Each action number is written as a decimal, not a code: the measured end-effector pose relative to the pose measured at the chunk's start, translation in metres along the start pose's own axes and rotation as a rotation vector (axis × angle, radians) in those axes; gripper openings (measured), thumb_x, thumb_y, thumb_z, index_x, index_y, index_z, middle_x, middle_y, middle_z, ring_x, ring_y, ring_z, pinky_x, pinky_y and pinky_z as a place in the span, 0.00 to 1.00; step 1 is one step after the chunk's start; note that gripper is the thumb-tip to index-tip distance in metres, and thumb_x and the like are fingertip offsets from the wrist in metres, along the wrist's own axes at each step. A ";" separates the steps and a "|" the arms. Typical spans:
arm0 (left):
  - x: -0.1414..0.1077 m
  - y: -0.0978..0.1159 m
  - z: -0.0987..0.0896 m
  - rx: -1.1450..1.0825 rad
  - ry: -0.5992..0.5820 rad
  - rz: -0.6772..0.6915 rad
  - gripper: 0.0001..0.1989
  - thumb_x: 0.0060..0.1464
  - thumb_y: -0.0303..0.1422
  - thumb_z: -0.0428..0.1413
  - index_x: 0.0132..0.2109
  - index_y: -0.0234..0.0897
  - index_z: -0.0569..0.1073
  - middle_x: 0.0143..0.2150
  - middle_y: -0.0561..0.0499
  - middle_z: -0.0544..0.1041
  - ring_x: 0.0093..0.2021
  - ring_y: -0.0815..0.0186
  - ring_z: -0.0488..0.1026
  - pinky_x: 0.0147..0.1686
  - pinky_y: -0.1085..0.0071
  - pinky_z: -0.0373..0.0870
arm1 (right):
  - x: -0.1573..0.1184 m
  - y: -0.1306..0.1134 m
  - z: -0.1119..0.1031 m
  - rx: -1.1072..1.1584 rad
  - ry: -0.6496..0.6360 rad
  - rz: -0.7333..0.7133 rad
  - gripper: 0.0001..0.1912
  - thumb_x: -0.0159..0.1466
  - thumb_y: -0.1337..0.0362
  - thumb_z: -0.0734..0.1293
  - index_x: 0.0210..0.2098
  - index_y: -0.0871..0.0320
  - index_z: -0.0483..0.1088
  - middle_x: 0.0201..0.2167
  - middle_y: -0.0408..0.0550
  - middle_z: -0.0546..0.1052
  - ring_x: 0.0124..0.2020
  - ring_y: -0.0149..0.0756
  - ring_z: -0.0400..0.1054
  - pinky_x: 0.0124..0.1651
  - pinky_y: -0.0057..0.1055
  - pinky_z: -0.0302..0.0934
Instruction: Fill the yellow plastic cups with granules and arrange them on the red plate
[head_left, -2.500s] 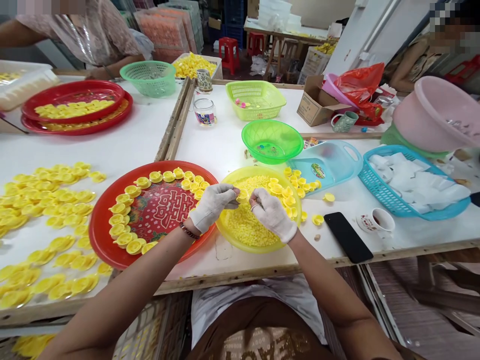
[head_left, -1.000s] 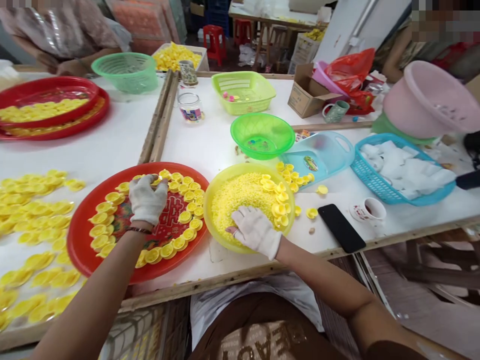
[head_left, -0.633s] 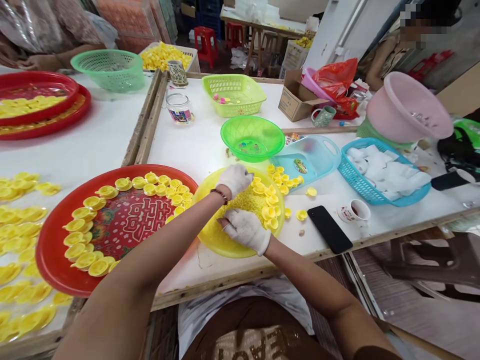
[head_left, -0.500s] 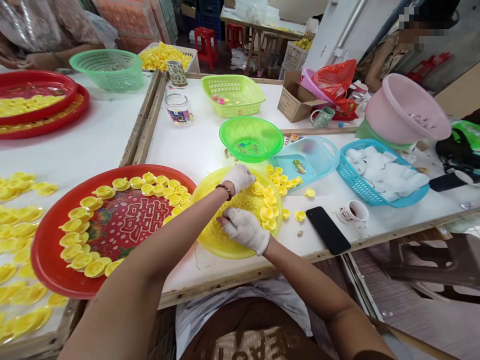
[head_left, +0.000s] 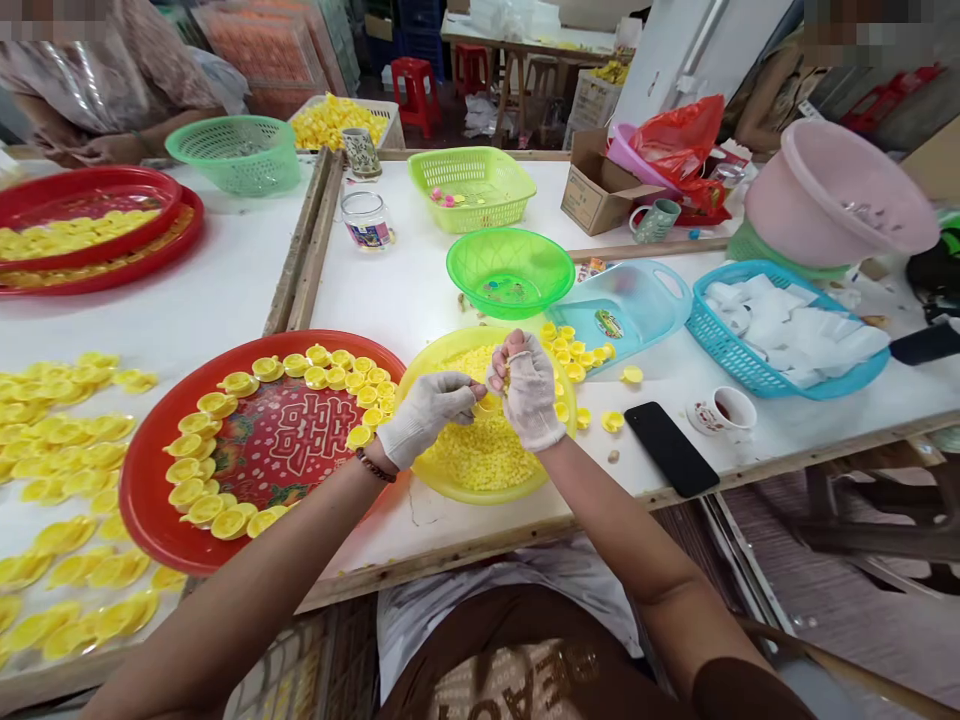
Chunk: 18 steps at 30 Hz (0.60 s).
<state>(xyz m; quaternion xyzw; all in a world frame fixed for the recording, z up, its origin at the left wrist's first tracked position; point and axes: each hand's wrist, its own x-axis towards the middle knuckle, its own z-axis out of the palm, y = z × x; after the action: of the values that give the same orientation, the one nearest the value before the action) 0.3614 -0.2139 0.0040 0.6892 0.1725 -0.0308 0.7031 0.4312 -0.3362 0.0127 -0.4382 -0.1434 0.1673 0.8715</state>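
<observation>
Both hands, in white gloves with bare fingertips, are raised over a yellow basin [head_left: 420,460] of small yellow beads [head_left: 487,450]. My left hand [head_left: 426,412] points right, its thumb and fingers pinched together. My right hand [head_left: 529,392] is closed, fingers curled up towards the left hand. The hands nearly meet; a bit of yellow shows between them, but what each holds is too small to make out. Several yellow cup-shaped plastic pieces [head_left: 561,410] lie at the basin's right side. To the left, a red tray [head_left: 150,500] carries yellow saucer-like pieces [head_left: 217,404] along its rim.
Behind the basin stand a green bowl [head_left: 510,270] and a blue scoop-shaped tray [head_left: 637,300]. Rightward are a black phone [head_left: 671,450], a cup of dark drink [head_left: 724,412] and a blue basket [head_left: 739,350] of white pieces. A wooden strip [head_left: 304,250] divides the table; a co-worker sits at the far left.
My left hand has come back from the far side of the basin, moving left and nearer. My right hand has risen up and right, and the two now meet fingertip to fingertip above the beads.
</observation>
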 end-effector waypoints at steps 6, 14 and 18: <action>-0.002 -0.002 0.007 -0.004 0.034 0.014 0.18 0.43 0.45 0.65 0.28 0.32 0.73 0.24 0.53 0.70 0.25 0.70 0.70 0.28 0.74 0.69 | 0.002 0.008 -0.001 0.002 0.016 -0.047 0.20 0.66 0.48 0.65 0.30 0.54 0.57 0.21 0.34 0.62 0.20 0.25 0.61 0.24 0.25 0.57; -0.001 -0.004 0.001 -0.085 0.054 -0.011 0.18 0.42 0.42 0.68 0.30 0.32 0.74 0.26 0.53 0.72 0.27 0.71 0.70 0.32 0.73 0.74 | 0.003 -0.001 -0.012 -0.058 0.090 0.025 0.19 0.65 0.49 0.65 0.31 0.53 0.55 0.21 0.33 0.59 0.17 0.22 0.51 0.20 0.22 0.46; -0.003 -0.003 -0.004 -0.278 0.030 -0.141 0.19 0.39 0.39 0.70 0.34 0.33 0.73 0.30 0.51 0.75 0.31 0.67 0.74 0.36 0.67 0.77 | -0.003 0.002 -0.022 -0.212 0.051 0.051 0.18 0.64 0.50 0.66 0.30 0.53 0.56 0.21 0.33 0.58 0.17 0.23 0.49 0.19 0.23 0.44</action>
<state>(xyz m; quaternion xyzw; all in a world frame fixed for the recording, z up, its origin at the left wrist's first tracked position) 0.3569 -0.2104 0.0019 0.5719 0.2333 -0.0456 0.7852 0.4369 -0.3526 -0.0020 -0.5356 -0.1267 0.1621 0.8191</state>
